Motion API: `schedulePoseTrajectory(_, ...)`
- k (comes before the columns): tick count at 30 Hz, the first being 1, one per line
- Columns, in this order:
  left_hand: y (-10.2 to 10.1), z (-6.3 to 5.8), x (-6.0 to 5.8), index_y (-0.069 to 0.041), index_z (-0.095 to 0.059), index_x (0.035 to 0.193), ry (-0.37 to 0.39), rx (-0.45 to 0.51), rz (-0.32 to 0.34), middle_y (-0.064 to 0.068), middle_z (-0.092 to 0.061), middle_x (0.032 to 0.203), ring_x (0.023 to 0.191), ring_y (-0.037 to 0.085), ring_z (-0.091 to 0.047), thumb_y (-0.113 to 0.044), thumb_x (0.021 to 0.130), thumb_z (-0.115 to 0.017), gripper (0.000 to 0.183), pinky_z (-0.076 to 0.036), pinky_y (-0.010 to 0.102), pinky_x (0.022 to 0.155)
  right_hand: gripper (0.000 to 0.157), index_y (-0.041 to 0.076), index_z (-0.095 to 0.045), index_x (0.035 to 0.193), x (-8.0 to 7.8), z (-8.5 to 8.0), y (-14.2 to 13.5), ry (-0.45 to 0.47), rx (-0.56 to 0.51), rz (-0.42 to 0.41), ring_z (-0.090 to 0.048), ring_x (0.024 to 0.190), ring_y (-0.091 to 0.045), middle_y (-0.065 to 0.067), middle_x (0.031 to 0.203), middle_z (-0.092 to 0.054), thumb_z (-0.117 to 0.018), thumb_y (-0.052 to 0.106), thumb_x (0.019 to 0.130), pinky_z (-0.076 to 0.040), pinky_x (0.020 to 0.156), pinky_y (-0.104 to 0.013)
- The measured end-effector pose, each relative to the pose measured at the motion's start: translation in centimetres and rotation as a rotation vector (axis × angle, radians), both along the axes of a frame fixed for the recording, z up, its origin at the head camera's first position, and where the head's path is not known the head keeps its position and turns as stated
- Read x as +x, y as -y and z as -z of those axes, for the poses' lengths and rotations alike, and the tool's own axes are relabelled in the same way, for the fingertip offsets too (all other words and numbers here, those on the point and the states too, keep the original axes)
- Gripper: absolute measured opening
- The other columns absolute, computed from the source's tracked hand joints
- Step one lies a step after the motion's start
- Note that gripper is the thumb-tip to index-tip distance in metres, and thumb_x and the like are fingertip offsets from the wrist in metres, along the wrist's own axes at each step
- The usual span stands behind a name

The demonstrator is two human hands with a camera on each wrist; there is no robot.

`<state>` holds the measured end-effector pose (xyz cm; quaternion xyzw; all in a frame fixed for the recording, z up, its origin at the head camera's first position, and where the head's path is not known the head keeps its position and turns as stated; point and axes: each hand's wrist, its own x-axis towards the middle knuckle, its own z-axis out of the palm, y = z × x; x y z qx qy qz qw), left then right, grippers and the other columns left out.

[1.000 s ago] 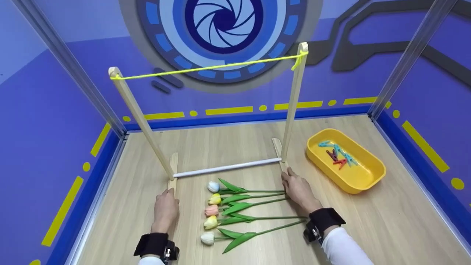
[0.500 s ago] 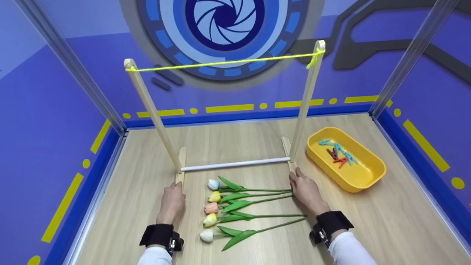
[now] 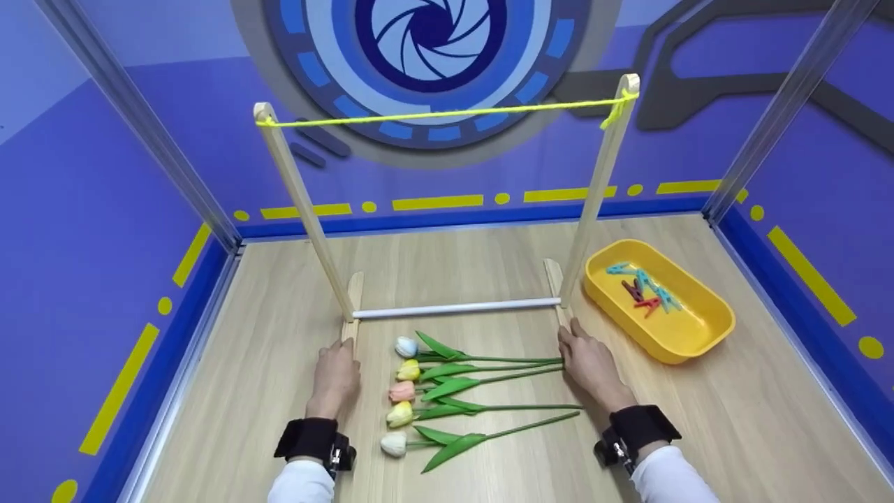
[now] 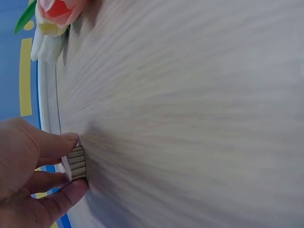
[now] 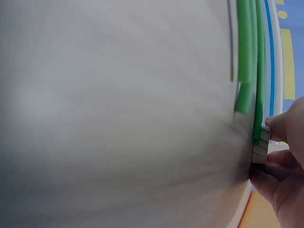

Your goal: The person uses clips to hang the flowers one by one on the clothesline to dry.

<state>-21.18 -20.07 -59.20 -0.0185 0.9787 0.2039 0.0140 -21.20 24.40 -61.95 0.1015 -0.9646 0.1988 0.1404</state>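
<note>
A wooden frame [image 3: 307, 209] stands upright on the table, a yellow cord [image 3: 447, 114] tied between its post tops and a white rod [image 3: 457, 308] joining the posts low down. My left hand [image 3: 335, 377] pinches the front end of its left foot; the left wrist view shows thumb and fingers about that squared wooden end [image 4: 77, 163]. With my right hand [image 3: 592, 363] I grip the right foot's front end [image 5: 260, 152]. Several artificial tulips [image 3: 454, 386] lie in a row between my hands, blooms leftward. Some stem ends reach close to the right hand.
A yellow tub [image 3: 688, 332] to the right holds several small clothespins [image 3: 648, 305] in blue, red and dark red. Its left side is close to the frame's right post. Patterned blue-purple walls [image 3: 447, 181] bound the table [image 3: 447, 269] at back and sides.
Both hands have moved right and slightly away from me, and the whole frame has shifted with them, nearer the tub. The tulips and tub have stayed in place.
</note>
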Motion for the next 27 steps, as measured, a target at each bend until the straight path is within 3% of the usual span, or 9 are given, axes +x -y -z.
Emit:
schedulePoseTrajectory(10,-0.4,0.2,0.0,0.011,-0.058,0.126,-0.078,-0.024,0.043,0.032,-0.064,0.115,0.095,0.045,-0.06,-0.001,0.089,-0.064,0.039,-0.05,0.051,0.084,0.017,0.001,-0.065,0.107,0.1,-0.3,-0.6,0.02,0.01,-0.001,-0.065,0.072,-0.049,-0.034,0.13,-0.058,-0.065,0.004,0.091,-0.05,0.059,-0.056)
schedulePoseTrajectory(14,-0.4,0.2,0.1,0.011,-0.058,0.126,-0.108,-0.034,0.047,0.033,-0.063,0.118,0.098,0.048,-0.061,-0.002,0.088,-0.066,0.041,-0.05,0.051,0.088,0.026,0.0,-0.065,0.118,0.1,-0.8,-0.8,0.064,0.001,-0.011,-0.066,0.081,-0.051,-0.034,0.133,-0.056,-0.064,0.007,0.093,-0.052,0.068,-0.059)
schedulePoseTrajectory(18,-0.4,0.3,0.2,0.011,-0.06,0.123,-0.143,-0.058,0.055,0.033,-0.064,0.115,0.094,0.047,-0.061,-0.002,0.086,-0.069,0.04,-0.05,0.051,0.085,0.027,0.0,-0.068,0.118,0.3,-1.4,-1.2,0.085,-0.016,-0.024,-0.067,0.096,-0.051,-0.031,0.131,-0.059,-0.065,0.014,0.095,-0.053,0.081,-0.06)
schedulePoseTrajectory(23,-0.5,0.3,0.3,0.009,-0.061,0.121,-0.142,-0.077,0.056,0.032,-0.065,0.113,0.092,0.047,-0.061,-0.003,0.086,-0.069,0.038,-0.049,0.051,0.083,0.029,-0.001,-0.07,0.118,0.7,-2.8,-2.1,0.015,-0.032,-0.016,-0.065,0.111,-0.045,-0.026,0.124,-0.066,-0.064,0.016,0.096,-0.051,0.094,-0.056)
schedulePoseTrajectory(27,-0.5,0.3,0.4,0.009,-0.06,0.121,-0.124,-0.1,0.066,0.03,-0.065,0.113,0.093,0.045,-0.06,-0.003,0.087,-0.068,0.037,-0.048,0.049,0.082,0.029,-0.001,-0.069,0.12,0.6,-4.7,-3.5,-0.079,-0.045,0.008,-0.065,0.11,-0.043,-0.023,0.121,-0.068,-0.066,0.013,0.094,-0.051,0.094,-0.056)
